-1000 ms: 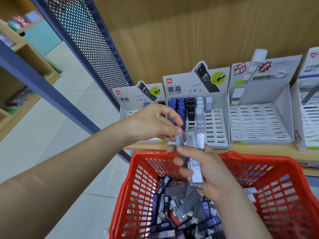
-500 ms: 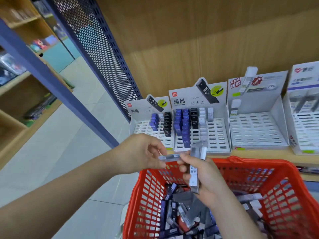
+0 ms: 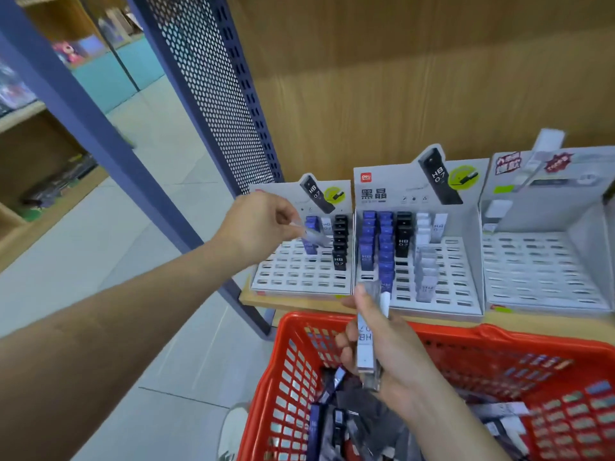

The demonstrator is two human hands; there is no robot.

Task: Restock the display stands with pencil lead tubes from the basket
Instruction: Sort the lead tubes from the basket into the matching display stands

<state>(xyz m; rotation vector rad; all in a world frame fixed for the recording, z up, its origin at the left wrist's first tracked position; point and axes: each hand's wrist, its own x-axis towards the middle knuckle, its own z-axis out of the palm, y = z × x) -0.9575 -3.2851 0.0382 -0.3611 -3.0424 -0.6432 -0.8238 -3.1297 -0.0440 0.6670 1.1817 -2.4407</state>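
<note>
My left hand (image 3: 259, 224) pinches one clear pencil lead tube (image 3: 316, 235) over the upper rows of the left display stand (image 3: 299, 281). That stand holds a few blue, white and black tubes. My right hand (image 3: 382, 341) grips a small bundle of clear and white tubes (image 3: 366, 337) upright above the red basket (image 3: 499, 344), just in front of the middle display stand (image 3: 442, 294). The middle stand carries columns of blue, black, white and clear tubes. Many loose tubes (image 3: 349, 424) lie in the basket.
A third stand (image 3: 545, 271) with bare slots stands to the right on the wooden shelf (image 3: 299, 306). A blue post (image 3: 100, 128) and a perforated metal panel (image 3: 213, 88) rise at the left. Tiled floor lies below left; wooden shelving shows far left.
My left hand has pulled one clear tube from the bundle and carried it up and left to the left stand. The right hand stays over the basket with the rest. The view moved closer.
</note>
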